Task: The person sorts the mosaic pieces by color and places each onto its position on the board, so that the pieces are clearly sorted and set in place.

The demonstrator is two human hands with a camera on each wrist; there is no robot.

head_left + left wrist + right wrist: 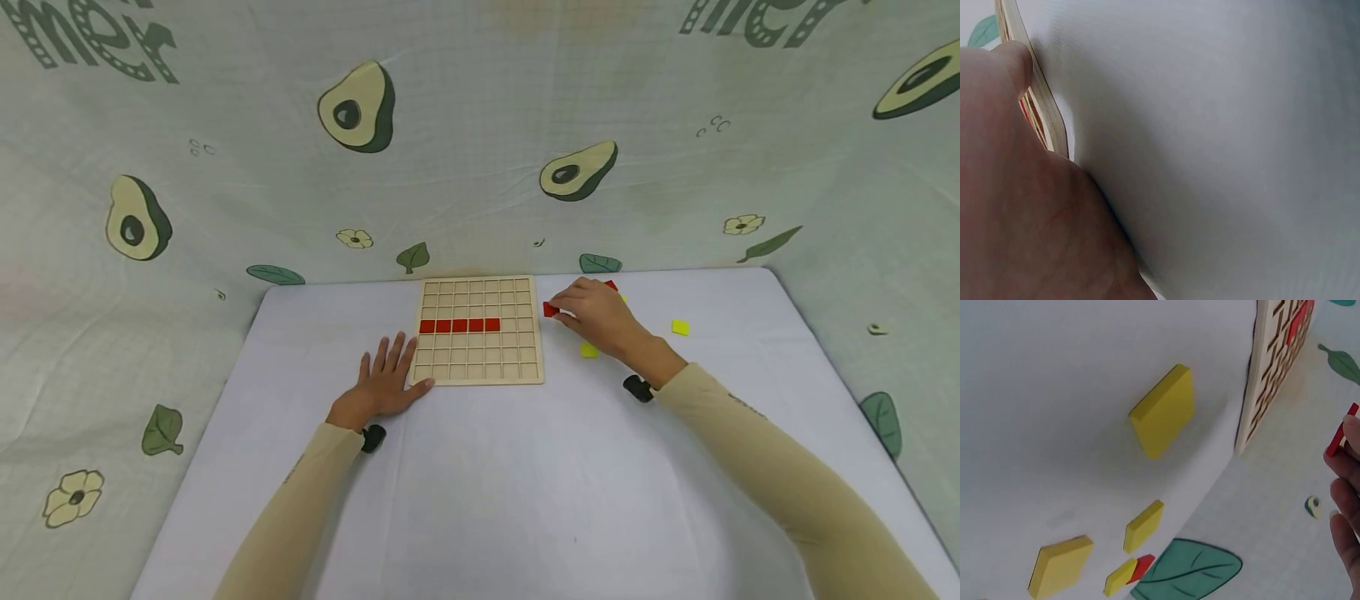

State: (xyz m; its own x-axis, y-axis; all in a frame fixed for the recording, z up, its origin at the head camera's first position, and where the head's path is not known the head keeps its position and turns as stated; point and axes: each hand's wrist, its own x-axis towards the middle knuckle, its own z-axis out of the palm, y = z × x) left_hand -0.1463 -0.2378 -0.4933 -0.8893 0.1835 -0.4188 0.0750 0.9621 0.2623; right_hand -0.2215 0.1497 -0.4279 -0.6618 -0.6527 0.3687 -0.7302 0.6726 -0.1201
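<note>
A wooden grid board [480, 362] lies flat near the far edge of the table, with a row of several red square tiles [460, 325] set in its cells from the left side. My left hand [384, 385] is spread at the board's lower left corner, its thumb and fingertips touching the edge. To the right of the board, my right hand [600, 317] pinches a red tile [551, 309] between thumb and fingertips, off the table. The right wrist view shows that red tile [1342, 430] at its right edge, held by its sides.
Loose yellow tiles lie right of the board: one yellow tile [680, 327] stands apart, another yellow tile [589, 351] is below my right hand. A loose red tile [611, 285] is partly hidden behind that hand. A printed cloth backdrop [465, 208] rises behind the table.
</note>
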